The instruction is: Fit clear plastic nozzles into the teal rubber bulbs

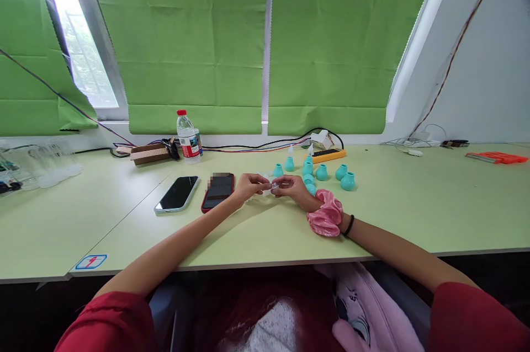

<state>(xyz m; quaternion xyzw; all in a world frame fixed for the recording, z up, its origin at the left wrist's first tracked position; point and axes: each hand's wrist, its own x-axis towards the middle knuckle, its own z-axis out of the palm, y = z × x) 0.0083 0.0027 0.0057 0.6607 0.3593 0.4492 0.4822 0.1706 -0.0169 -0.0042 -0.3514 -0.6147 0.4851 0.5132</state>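
Observation:
My left hand (250, 186) and my right hand (293, 187) meet over the middle of the table, fingertips pinched together. Between them is a small clear piece (274, 186), too small to make out its kind; both hands seem to grip it. Pale translucent bits lie just under and behind the fingers, partly hidden. Several small turquoise pots (321, 172) with narrow necks stand behind and to the right of my right hand. One turquoise pot (289, 163) carries a white pointed tip. A pink scrunchie (326, 214) sits on my right wrist.
Left of my hands lie a red-cased phone (218, 191) and a pale-cased phone (177, 194). Further back stand a water bottle (188, 139), a cardboard box (149, 154) and a yellow-black device (329, 155). Cables run along the wall. Orange items (497, 157) lie far right, clear cups (53, 161) far left.

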